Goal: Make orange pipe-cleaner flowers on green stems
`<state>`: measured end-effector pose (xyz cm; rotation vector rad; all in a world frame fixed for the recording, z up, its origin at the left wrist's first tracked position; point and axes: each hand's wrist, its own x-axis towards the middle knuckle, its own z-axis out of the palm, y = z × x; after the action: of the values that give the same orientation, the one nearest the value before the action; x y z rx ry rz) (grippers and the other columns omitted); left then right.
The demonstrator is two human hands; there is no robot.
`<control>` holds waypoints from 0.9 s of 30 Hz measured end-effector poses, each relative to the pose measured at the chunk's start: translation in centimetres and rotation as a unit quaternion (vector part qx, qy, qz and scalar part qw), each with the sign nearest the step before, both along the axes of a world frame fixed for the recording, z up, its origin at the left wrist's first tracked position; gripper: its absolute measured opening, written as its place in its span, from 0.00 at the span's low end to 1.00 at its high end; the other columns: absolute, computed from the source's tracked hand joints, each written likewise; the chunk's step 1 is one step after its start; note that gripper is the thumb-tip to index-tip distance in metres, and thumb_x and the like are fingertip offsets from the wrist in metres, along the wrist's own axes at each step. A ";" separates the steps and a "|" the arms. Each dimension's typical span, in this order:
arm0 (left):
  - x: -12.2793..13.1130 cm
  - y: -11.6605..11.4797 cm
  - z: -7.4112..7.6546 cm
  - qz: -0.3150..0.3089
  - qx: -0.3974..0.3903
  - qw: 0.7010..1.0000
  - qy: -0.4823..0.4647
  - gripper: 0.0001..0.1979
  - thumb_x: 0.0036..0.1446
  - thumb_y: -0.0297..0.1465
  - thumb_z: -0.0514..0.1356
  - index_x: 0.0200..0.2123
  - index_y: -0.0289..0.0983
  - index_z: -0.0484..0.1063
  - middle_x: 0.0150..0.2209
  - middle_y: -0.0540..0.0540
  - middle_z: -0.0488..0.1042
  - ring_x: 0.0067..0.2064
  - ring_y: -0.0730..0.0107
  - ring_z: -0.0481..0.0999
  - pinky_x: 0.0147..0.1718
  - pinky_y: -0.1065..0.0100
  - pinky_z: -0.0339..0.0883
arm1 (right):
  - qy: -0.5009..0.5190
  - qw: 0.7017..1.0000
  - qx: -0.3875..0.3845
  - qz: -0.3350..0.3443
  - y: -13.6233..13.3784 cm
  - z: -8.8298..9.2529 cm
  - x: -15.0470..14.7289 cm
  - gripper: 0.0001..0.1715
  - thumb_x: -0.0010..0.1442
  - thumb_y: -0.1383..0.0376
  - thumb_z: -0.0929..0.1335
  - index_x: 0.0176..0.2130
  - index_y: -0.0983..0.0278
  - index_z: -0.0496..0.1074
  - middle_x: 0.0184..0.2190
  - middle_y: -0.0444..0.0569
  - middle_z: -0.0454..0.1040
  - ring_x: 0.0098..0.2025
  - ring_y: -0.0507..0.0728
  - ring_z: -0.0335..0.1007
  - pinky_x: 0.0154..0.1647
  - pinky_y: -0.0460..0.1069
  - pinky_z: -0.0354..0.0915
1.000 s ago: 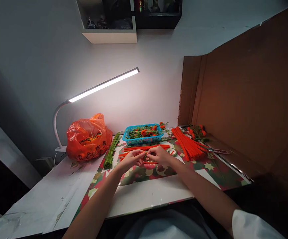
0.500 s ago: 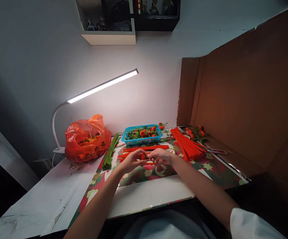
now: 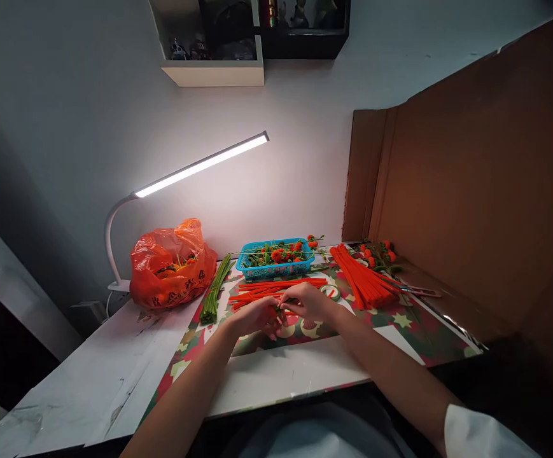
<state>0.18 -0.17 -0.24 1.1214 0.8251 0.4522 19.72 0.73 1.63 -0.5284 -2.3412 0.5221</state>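
Head view showed a small green piece (image 3: 277,310) near the middle of the frame, between the fingertips of both hands and mostly hidden by them. The left hand (image 3: 256,316) was partly open, thumb and forefinger apparently pinching the piece while its lower fingers hung loosely spread. The right hand (image 3: 306,301) was curled, its fingertips closed on the same piece from the other side. Half a second earlier a red tuft had shown at the left fingertips; by this moment it was out of sight and the right hand sat higher over the left. That suggested the piece was being turned or worked rather than put down.

Just behind the hands lay a row of loose red rods (image 3: 280,284), with a ring of green tape (image 3: 337,295) beside the right wrist. Farther back stood a blue basket (image 3: 276,272) of red flowers and stems. Left of it lay a bundle of green stems (image 3: 216,291), then an orange plastic bag (image 3: 174,283) at left of centre. Right of centre lay a thick sheaf of red rods (image 3: 366,283), with more red flowers (image 3: 370,261) behind. All rested on the bench (image 3: 70,381), under a lit lamp (image 3: 202,166).
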 end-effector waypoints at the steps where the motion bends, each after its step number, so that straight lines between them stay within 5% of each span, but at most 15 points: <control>1: -0.1 0.0 0.0 -0.001 -0.009 1.000 -0.006 0.15 0.50 0.41 0.54 0.31 0.33 0.67 0.26 0.44 0.73 0.26 0.65 0.75 0.24 0.67 0.67 | -0.004 1.000 0.003 0.000 -0.1 0.1 0.0 0.07 0.56 0.69 0.65 0.32 0.65 0.75 0.26 0.47 0.75 0.27 0.51 0.67 0.28 0.43 0.60; 11: -0.1 -0.7 0.6 0.064 0.008 0.998 -0.018 0.08 0.44 0.33 0.57 0.27 0.35 0.62 0.22 0.50 0.68 0.20 0.74 0.69 0.17 0.74 0.59 | 0.005 0.998 -0.062 0.032 -0.2 1.3 0.5 0.08 0.55 0.66 0.67 0.32 0.66 0.76 0.26 0.46 0.74 0.26 0.50 0.66 0.26 0.43 0.59; 17: -0.1 -0.6 0.4 0.075 0.013 0.997 -0.025 0.08 0.46 0.32 0.59 0.28 0.35 0.63 0.23 0.51 0.69 0.20 0.76 0.69 0.17 0.74 0.59 | -0.027 0.998 -0.059 -0.016 -0.1 0.8 0.2 0.08 0.56 0.69 0.65 0.29 0.66 0.73 0.22 0.44 0.70 0.23 0.48 0.59 0.24 0.42 0.54; 23: 0.0 -0.7 0.4 0.070 0.024 0.997 -0.018 0.11 0.45 0.34 0.61 0.29 0.35 0.64 0.24 0.50 0.70 0.22 0.75 0.70 0.18 0.75 0.61 | -0.021 0.996 -0.088 0.006 -0.1 0.2 0.1 0.09 0.57 0.65 0.64 0.32 0.65 0.73 0.23 0.44 0.70 0.24 0.48 0.60 0.24 0.42 0.54; 27: 0.4 -0.9 0.5 0.083 0.096 0.991 0.034 0.13 0.47 0.38 0.61 0.29 0.36 0.64 0.25 0.50 0.69 0.26 0.73 0.71 0.22 0.72 0.65 | 0.002 0.993 -0.120 -0.015 0.3 -0.5 -0.3 0.12 0.56 0.63 0.65 0.27 0.66 0.73 0.18 0.41 0.65 0.21 0.47 0.55 0.22 0.43 0.50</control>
<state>0.56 -1.10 0.22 1.2559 0.9548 0.6461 19.40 0.98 1.15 -0.6712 -2.2769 0.7965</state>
